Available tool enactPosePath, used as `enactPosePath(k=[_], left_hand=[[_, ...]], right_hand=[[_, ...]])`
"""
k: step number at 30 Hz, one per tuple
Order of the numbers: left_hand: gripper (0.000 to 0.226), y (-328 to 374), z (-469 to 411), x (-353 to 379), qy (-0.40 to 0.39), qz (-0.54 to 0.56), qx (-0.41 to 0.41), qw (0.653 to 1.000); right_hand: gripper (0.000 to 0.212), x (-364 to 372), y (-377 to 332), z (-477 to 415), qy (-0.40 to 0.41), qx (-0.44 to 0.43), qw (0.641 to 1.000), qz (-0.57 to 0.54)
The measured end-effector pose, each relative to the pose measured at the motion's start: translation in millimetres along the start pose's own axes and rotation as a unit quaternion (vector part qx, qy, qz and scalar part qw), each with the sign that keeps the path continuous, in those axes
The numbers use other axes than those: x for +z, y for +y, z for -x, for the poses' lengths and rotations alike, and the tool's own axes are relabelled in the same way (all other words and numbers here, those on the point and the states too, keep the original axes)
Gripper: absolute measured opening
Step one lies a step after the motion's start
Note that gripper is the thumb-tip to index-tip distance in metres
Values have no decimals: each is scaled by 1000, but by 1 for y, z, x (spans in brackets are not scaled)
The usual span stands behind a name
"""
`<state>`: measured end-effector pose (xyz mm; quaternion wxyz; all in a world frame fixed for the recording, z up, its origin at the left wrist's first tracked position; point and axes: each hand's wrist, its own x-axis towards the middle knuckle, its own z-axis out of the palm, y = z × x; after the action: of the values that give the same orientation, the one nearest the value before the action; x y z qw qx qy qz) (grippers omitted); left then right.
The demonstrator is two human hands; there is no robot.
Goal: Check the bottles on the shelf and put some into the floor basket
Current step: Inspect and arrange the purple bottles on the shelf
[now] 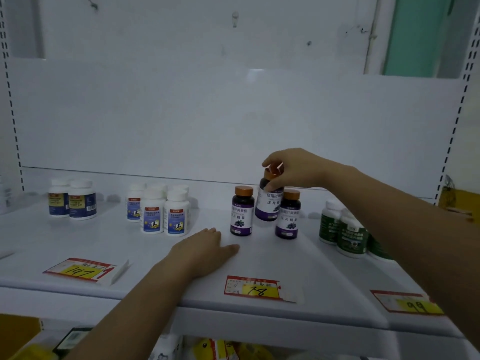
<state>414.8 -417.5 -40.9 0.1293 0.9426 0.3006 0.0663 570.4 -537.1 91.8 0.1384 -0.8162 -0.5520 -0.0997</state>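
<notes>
My right hand grips the copper cap of a dark purple-labelled bottle, which hangs tilted just above the white shelf. Two matching purple bottles stand upright on either side, one on the left and one on the right. My left hand rests flat on the shelf, fingers straight, a little in front of the left purple bottle and holding nothing. The floor basket is not in view.
Several white bottles with blue labels stand left of centre, two white bottles with dark blue labels further left, green-labelled bottles on the right. Price tags lie along the shelf's front edge. A lower shelf holds yellow packages.
</notes>
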Motion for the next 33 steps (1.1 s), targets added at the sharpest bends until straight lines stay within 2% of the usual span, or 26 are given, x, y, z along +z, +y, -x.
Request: enactPosePath(k=[2,5,7,9,11,14,17,19,21,24,27,30,33], left_hand=[[65,4,7,-3,46,61,-6,997],[65,13,17,-14,114,189,33,975],[65,21,18,-26,97,294,65,949],[66,31,20,-34,28,418,88,904],[61,41,22,-36,1,478,99,873],[49,50,28,-30,46,481,97,870],[46,58,33,-22,126,465,80,873],[51,67,34,-16,161,448,76,876],[57,77,34,-9,186,453,60,870],[63,87,36,-4,251,430,30,867],[60,90,39,-3,305,434,15,848],[58,90,37,-7,278,438,14,855],[61,87,38,-18,171,459,46,871]], right_hand=[[56,-15,-3,7,20,-1,999,-42],[51,-33,-8,18,24,-9,991,-131],[48,-41,-12,27,4,-24,980,-198],[45,-44,-15,34,-20,-43,966,-255],[44,-42,-18,40,-36,-57,955,-289],[44,-37,-18,50,-49,-60,940,-333],[47,-27,-22,57,-33,-17,935,-353],[55,-16,-26,57,-1,41,960,-278],[59,-8,-31,56,48,99,969,-223],[55,-7,-33,54,109,140,952,-249],[57,-7,-34,49,153,160,926,-304],[57,-6,-34,44,178,149,918,-322],[42,-11,-30,44,164,92,917,-353]])
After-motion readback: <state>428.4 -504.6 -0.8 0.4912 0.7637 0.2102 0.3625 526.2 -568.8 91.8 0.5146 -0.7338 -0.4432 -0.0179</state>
